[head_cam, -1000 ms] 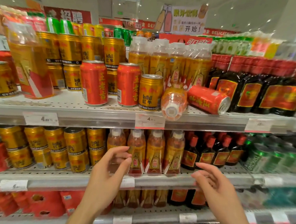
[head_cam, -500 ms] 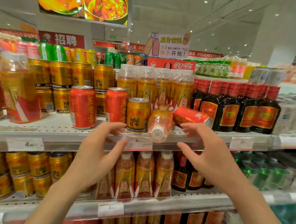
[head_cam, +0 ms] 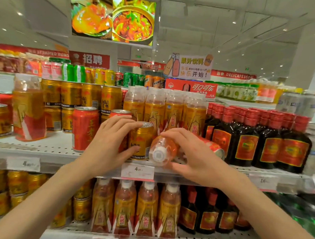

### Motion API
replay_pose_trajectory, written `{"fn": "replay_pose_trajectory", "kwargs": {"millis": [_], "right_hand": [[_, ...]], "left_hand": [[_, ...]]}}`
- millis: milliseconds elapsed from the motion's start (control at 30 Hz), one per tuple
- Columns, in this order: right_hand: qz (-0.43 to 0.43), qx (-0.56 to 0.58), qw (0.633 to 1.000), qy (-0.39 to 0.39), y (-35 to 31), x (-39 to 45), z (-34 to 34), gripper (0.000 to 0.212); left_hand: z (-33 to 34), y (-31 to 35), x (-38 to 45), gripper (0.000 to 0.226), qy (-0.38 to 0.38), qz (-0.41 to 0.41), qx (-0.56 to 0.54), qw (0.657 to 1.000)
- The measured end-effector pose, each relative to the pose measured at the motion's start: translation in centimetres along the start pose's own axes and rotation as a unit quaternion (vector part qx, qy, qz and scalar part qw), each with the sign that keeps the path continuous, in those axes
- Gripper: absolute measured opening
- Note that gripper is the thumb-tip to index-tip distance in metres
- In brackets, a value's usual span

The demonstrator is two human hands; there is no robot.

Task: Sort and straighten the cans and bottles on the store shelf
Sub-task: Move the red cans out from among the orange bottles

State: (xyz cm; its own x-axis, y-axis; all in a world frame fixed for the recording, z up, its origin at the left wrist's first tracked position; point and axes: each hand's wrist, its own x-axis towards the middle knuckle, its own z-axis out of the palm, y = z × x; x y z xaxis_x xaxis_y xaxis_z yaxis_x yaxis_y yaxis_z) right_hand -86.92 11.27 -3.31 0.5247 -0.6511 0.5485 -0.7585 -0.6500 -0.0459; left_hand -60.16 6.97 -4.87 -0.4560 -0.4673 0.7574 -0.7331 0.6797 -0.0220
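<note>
A: What is held right now?

B: The gold can (head_cam: 140, 140) is wrapped by the left hand (head_cam: 109, 144), fingers curled round its top and side. It stands at the front of the shelf (head_cam: 42, 149). The fallen bottle (head_cam: 163, 150) is cupped by the right hand (head_cam: 193, 157), fingers bent over it, thumb under. Its cap is pointed out past the edge.

A: How should the bottle be lifted well?

B: It should be gripped firmly, tipped up cap first, and stood with the other bottles (head_cam: 164, 108) behind. The gold can should be kept still so it is not bumped.

A: What else is lying down?

B: A red can (head_cam: 213, 147) is seen on its side, just behind the right hand. It could be rolled off if knocked.
</note>
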Motion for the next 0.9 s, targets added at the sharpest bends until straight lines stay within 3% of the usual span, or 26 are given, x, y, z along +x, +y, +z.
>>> {"fn": "replay_pose_trajectory", "kwargs": {"millis": [200, 433, 567, 833, 900], "right_hand": [[0.098, 0.115, 0.987, 0.056, 1.2, 2.4, -1.9, 0.070], [0.204, 0.146, 0.962, 0.107, 2.8, 5.5, -2.8, 0.071], [0.234, 0.182, 0.948, 0.117, 2.1, 6.7, -2.3, 0.062], [0.233, 0.142, 0.953, 0.130, 0.8, 6.8, -1.2, 0.068], [0.235, 0.123, 0.959, 0.100, 1.0, 6.5, -1.7, 0.073]], "left_hand": [[0.3, 0.2, 0.2, 0.061, 0.008, -0.010, -0.022, 1.000], [0.5, 0.1, 0.2, 0.060, 0.013, -0.021, -0.034, 0.999], [0.7, -0.1, 0.2, 0.057, 0.017, -0.016, -0.043, 0.999], [0.7, 0.1, 0.1, 0.058, 0.012, -0.012, -0.027, 0.999], [0.5, 0.3, 0.0, 0.059, 0.011, -0.010, -0.010, 1.000]]}}
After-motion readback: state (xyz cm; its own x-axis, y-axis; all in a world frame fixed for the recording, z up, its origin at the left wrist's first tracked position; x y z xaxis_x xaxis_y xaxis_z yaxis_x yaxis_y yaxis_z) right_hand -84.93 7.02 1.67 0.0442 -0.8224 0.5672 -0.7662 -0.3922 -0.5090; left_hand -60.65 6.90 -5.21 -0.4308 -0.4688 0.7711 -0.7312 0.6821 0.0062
